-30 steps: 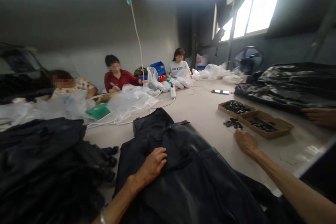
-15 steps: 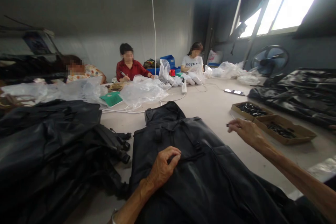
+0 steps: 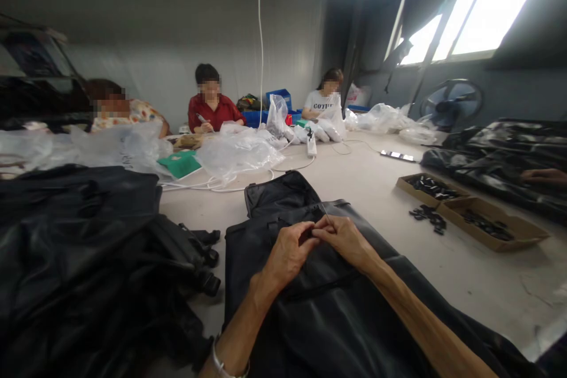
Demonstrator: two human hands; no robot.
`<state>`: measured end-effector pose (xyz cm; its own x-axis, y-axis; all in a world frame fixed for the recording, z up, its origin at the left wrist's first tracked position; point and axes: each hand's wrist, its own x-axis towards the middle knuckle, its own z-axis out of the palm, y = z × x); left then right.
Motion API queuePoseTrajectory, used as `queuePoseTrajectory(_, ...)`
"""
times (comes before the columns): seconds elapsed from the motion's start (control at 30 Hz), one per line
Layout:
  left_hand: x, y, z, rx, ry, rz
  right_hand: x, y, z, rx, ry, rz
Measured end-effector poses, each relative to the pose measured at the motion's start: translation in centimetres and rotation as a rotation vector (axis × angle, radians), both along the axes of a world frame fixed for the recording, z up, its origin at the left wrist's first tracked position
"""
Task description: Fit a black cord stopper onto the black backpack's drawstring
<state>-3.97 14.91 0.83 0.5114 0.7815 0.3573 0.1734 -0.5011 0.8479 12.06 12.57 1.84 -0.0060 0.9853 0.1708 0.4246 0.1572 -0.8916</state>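
Observation:
A black bag (image 3: 274, 331) lies flat before me, its top flap (image 3: 283, 194) folded out toward the far side. Over its upper part my left hand (image 3: 290, 251) is closed in a pinch. My right hand (image 3: 345, 240) meets it there, thumb and fingers also pinched, the fingertips of both touching or nearly so. Whatever they grip is small and hidden by the fingers. Straps on the bag run beneath them. To the right, several small black plastic pieces (image 3: 427, 218) lie loose on the table beside two cardboard boxes of similar parts, the nearer box (image 3: 491, 240) and the farther box (image 3: 410, 190).
Black bags with buckles (image 3: 88, 260) are heaped at left, and more black bags (image 3: 478, 168) at right, where another person's hand (image 3: 544, 176) rests. Clear plastic bags (image 3: 239, 156), a power strip (image 3: 311, 144) and a phone (image 3: 397, 156) lie farther back. Several people sit across the table.
My right hand has come left from beside the boxes, carrying a small dark piece, to meet my left hand. My left hand has shifted slightly up the bag. Loose black pieces now show by the boxes.

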Motion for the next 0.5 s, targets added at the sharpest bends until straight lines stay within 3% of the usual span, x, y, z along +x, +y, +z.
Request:
queuePoseTrajectory(0.13,-0.2,0.2,-1.8,-0.112,-0.049,-0.003,-0.1,-0.7,-1.2,-0.065,0.089,-0.014)
queuePoseTrajectory(0.27,-0.2,0.7,-2.6,-0.155,-0.111,-0.008,0.0,-0.8,-1.8,-0.097,0.238,0.009)
queuePoseTrajectory(0.5,0.4,0.2,-3.2,-0.003,-0.015,-0.031,1.7,-1.2,-2.4,-0.064,0.186,0.053)
